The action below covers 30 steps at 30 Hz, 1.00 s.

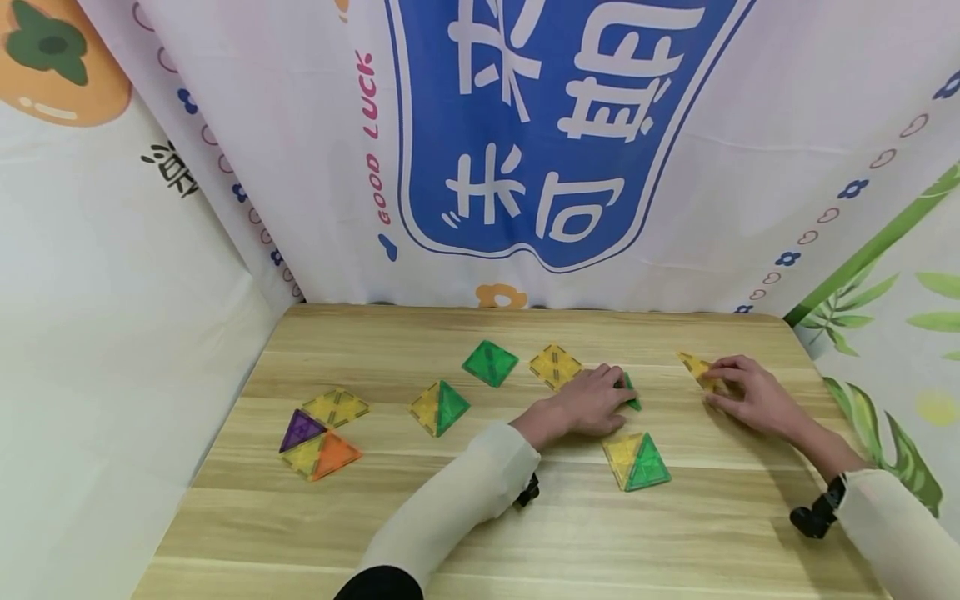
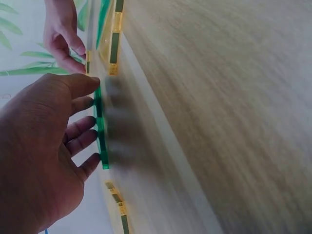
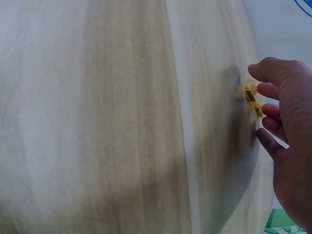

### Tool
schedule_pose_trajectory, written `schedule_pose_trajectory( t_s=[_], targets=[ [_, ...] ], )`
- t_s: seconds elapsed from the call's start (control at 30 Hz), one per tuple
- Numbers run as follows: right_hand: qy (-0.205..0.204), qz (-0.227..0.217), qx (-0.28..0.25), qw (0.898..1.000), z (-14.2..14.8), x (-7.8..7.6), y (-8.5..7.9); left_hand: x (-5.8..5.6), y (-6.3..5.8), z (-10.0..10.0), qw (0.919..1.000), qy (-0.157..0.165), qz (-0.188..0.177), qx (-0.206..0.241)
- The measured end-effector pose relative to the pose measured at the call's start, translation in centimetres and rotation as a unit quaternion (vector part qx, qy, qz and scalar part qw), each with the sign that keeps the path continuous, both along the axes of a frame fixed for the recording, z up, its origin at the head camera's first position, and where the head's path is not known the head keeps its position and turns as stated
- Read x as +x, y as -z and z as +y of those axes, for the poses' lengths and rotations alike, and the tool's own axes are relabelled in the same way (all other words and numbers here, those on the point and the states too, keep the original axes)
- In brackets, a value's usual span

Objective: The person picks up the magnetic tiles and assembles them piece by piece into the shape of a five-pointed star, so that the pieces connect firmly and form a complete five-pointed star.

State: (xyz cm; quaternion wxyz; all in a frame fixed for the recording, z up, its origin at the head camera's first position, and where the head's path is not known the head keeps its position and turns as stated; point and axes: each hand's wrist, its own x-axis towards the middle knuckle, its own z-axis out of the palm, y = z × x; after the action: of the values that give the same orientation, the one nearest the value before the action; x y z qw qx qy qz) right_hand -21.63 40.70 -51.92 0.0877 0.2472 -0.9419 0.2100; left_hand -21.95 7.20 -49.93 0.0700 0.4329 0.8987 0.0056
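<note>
My left hand (image 1: 592,400) grips a green triangular magnetic tile (image 1: 632,393), partly hidden by the fingers. In the left wrist view, thumb and fingertips meet the edge of that green tile (image 2: 101,129) at the tabletop. Farther right, my right hand (image 1: 753,393) holds a yellow triangular magnetic tile (image 1: 697,369) by its near part. The right wrist view shows the fingers curled about this yellow tile (image 3: 252,101). Just below the left hand lies a yellow-and-green pair of tiles (image 1: 636,461). Behind the left hand is a yellow square pair (image 1: 555,365).
A green square pair (image 1: 490,363) and another yellow-and-green pair (image 1: 439,407) lie left of the hands. At the far left, yellow, purple (image 1: 302,431) and orange (image 1: 335,454) tiles form a cluster. A printed cloth (image 1: 322,167) hangs behind the wooden table (image 1: 420,329).
</note>
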Motion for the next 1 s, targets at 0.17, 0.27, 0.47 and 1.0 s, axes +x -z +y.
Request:
schedule_pose_trajectory(
  t_s=[0.17, 0.27, 0.47, 1.0],
  targets=[
    [-0.003, -0.013, -0.005, 1.000, 0.0, -0.1, -0.1, 0.3, -0.2, -0.4, 0.9995, -0.010, -0.024, 0.020],
    [-0.004, -0.022, -0.008, 1.000, 0.0, -0.3, -0.3, 0.4, -0.5, -0.6, 0.9978, -0.017, -0.048, 0.043],
    [-0.009, -0.037, -0.001, 0.999, 0.1, -0.4, -0.4, 0.1, -1.1, -1.1, 0.9883, -0.008, -0.108, 0.108],
    [0.001, -0.043, 0.006, 0.999, 0.1, -0.1, -0.4, -1.8, -2.0, -2.5, 0.9818, -0.006, -0.174, 0.077]
  ],
)
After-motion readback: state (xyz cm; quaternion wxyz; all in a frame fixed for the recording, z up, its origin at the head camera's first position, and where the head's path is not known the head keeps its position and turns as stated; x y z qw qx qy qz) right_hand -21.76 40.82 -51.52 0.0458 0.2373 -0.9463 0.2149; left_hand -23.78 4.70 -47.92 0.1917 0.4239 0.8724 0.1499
